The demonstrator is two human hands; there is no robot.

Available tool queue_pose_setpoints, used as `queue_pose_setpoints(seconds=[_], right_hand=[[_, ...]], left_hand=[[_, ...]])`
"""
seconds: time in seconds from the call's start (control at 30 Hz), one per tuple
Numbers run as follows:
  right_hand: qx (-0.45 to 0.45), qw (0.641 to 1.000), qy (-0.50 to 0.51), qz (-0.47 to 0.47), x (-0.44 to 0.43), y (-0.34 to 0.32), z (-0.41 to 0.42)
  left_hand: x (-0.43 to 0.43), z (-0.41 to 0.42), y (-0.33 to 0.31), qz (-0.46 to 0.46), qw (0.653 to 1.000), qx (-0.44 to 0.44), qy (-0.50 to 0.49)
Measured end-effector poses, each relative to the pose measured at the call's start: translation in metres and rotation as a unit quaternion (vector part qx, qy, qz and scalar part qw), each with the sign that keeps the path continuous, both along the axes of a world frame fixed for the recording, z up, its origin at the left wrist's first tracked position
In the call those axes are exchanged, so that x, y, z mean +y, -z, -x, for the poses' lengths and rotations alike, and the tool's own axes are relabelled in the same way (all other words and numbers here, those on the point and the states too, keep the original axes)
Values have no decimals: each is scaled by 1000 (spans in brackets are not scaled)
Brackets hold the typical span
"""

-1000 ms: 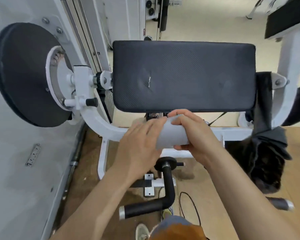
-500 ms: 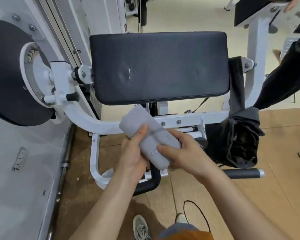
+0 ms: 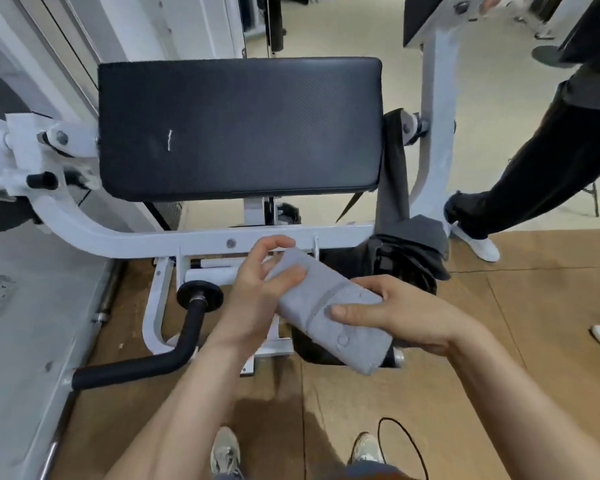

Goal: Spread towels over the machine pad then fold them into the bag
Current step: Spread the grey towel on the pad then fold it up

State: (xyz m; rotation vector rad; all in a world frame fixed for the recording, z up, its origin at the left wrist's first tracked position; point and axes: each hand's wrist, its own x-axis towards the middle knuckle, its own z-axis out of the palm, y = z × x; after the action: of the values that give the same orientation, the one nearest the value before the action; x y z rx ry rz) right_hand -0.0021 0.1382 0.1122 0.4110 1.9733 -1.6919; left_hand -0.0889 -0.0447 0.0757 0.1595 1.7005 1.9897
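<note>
Gym floor, brown boards (image 3: 534,358) across the lower frame, pale flooring beyond at upper right; white machine frame (image 3: 125,239) runs from left edge to centre, with a black handle bar (image 3: 174,355) angling down at lower left. Black machine pad (image 3: 239,126) fills the upper centre, bare, a small white nick left of its middle; nothing lies on it. Dark bag (image 3: 409,258) hangs by a strap from the frame at the pad's right edge, its mouth sagging open just right of centre. Second person's dark-trousered leg (image 3: 548,168) and white shoe at right edge; wearer's own shoes at bottom centre, a thin black cable looped beside them.

Grey towel (image 3: 329,308), folded into a compact thick roll, held in mid-air below the pad, lying diagonally from upper left to lower right; a stitched band crosses its middle. Left hand (image 3: 257,289) at the roll's upper-left end, thumb pressed on its top, fingers curled loosely above; right hand (image 3: 395,313) wrapped round the lower-right half, thumb on top, fingers closed beneath. Towel sits in front of the bag's mouth, not inside it; well apart from the pad.
</note>
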Motion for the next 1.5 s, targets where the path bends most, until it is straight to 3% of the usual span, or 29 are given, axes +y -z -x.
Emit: queue_pose_setpoints(seconds=[0.17,0.37,0.47,0.53,0.6,0.67,0.77,0.87,0.93,1.0,1.1,1.2,1.27,1.37,1.5], right_hand=[[-41,993,64,95,82,25,-33],[-51,995,46,79,135,42,-44],[-72,994,39,70,152,50,-40],[-51,998,39,0,160,56,-34],[6,989,27,-147,165,60,-26],[55,947,-11,-317,166,62,-19],[92,864,-65,-490,169,70,-15],[104,851,-66,-510,179,78,-9],[101,850,-90,-509,185,82,-4],[100,843,-127,-514,188,87,1],[136,814,-172,-537,197,101,9],[211,770,-216,-562,209,112,16],[279,750,-230,-554,215,113,17],[369,762,-223,-484,221,112,22],[431,703,-308,-474,218,109,26]], left_hand=[[85,-50,12,60,995,47,-66],[131,-68,35,162,981,19,-102],[143,-64,46,169,981,-15,-98],[147,-57,54,149,984,-52,-89],[152,-48,64,118,986,-93,-68],[157,-38,78,128,986,-98,-41],[164,-14,110,286,956,-37,-56],[162,5,140,442,896,-12,47],[167,6,155,485,861,-41,148],[175,2,164,515,835,-52,187],[182,-4,161,512,850,-38,119],[182,-18,140,422,904,-65,-22],[187,-29,120,384,916,-73,-89],[199,-41,88,362,924,-39,-119],[213,-51,50,325,934,-20,-150]])
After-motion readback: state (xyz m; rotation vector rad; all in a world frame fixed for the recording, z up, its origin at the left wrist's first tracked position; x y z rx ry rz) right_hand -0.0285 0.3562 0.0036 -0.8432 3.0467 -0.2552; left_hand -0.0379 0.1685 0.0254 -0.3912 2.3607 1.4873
